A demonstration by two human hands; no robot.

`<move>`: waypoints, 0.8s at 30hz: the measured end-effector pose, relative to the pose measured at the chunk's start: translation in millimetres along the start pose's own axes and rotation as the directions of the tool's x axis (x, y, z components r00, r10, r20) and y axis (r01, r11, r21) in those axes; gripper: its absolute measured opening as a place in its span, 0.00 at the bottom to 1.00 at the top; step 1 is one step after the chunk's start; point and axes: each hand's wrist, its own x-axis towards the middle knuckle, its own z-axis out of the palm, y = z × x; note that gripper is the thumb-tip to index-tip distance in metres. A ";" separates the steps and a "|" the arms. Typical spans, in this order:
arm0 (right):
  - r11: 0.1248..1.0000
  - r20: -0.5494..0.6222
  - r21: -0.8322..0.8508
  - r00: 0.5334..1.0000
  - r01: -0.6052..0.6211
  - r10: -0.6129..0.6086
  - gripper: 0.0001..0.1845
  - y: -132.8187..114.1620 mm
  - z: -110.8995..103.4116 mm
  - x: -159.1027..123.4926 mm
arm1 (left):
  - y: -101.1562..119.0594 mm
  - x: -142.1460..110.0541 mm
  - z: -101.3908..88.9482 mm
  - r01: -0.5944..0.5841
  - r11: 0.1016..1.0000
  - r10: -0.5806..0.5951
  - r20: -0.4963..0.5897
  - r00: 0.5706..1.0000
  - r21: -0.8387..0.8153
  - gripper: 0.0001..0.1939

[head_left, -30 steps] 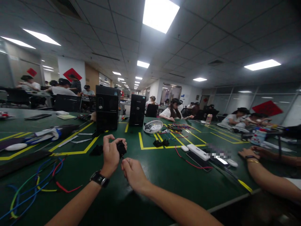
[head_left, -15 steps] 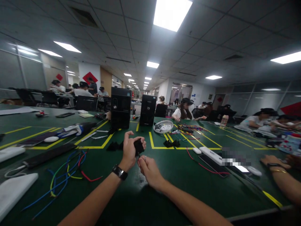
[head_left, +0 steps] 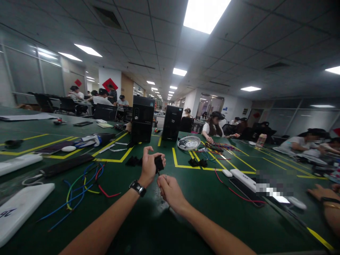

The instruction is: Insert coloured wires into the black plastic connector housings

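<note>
Over the near middle of the green table, my left hand [head_left: 148,164] is closed around a small black block-shaped part [head_left: 159,163], with the index finger arched above it. My right hand [head_left: 171,191] is just below and to the right, its thumb and fingers pinched on a thin dark shaft [head_left: 158,173] that meets the underside of the block. Most of the shaft is hidden in the fingers, so I cannot tell its kind. Small black parts [head_left: 132,161] lie behind my left hand, and more black parts [head_left: 198,162] lie to the right.
Two black computer towers [head_left: 143,120] stand beyond my hands, beside a white basket [head_left: 189,142]. Loose coloured wires [head_left: 79,187] lie left, a red wire [head_left: 239,193] and white power strip [head_left: 243,179] right. Another person's hand [head_left: 321,194] rests at the right edge.
The view has turned slightly left, so the surroundings sit farther right. Both hands keep their hold on the black part and the thin shaft, with little visible change between them.
</note>
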 end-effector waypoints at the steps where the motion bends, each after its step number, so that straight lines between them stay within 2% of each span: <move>1: 0.999 0.022 0.024 0.999 -0.040 0.039 0.14 -3.3 -1.1 0.3 | -0.4 0.8 -2.2 -0.008 1.000 0.008 0.003 1.000 0.021 0.13; 3: 0.997 0.046 0.025 0.996 -0.073 0.072 0.13 -8.3 -4.1 0.6 | -1.1 1.5 -4.0 -0.008 1.000 0.008 -0.010 1.000 0.020 0.13; 4: 0.999 0.042 -0.011 0.998 -0.047 0.047 0.14 -9.3 -5.6 0.7 | -1.7 1.3 -3.1 0.002 1.000 -0.002 -0.028 1.000 -0.007 0.13; 7: 0.960 -0.016 -0.231 0.986 0.156 -0.164 0.17 -6.4 -7.3 1.0 | -3.7 -0.4 3.7 0.059 0.989 -0.072 -0.096 0.993 -0.135 0.14; 9: 0.921 -0.029 -0.313 0.967 0.232 -0.254 0.18 -4.6 -6.2 1.7 | -4.2 -0.7 6.2 0.102 0.977 -0.128 -0.138 0.982 -0.186 0.14; 11: 0.954 -0.018 -0.241 0.982 0.178 -0.188 0.17 -6.5 -5.1 2.6 | -3.2 1.0 4.3 0.111 0.979 -0.139 -0.160 0.977 -0.172 0.15; 14: 0.994 0.025 -0.104 0.999 0.024 -0.021 0.15 -13.1 -6.4 1.8 | -1.4 4.6 -1.6 0.062 0.996 -0.069 -0.098 0.993 -0.071 0.15; 16: 0.985 0.001 -0.166 0.999 0.040 -0.040 0.16 -14.2 -8.8 -0.8 | -1.9 4.8 -2.4 0.030 0.999 -0.031 -0.041 0.999 -0.028 0.15; 20: 0.876 0.003 -0.424 0.968 0.230 -0.252 0.17 -4.5 -11.5 -4.0 | -6.0 0.2 2.4 0.069 0.997 -0.069 -0.013 0.998 -0.038 0.15; 22: 0.890 0.041 -0.399 0.974 0.219 -0.222 0.17 -0.9 -11.9 -2.0 | -6.3 -0.5 1.2 0.078 0.996 -0.079 -0.031 0.996 -0.034 0.15; 24: 0.935 0.097 -0.324 0.988 0.142 -0.116 0.17 -2.6 -13.7 1.6 | -4.7 0.6 -4.7 0.057 0.998 -0.056 -0.038 0.998 0.031 0.15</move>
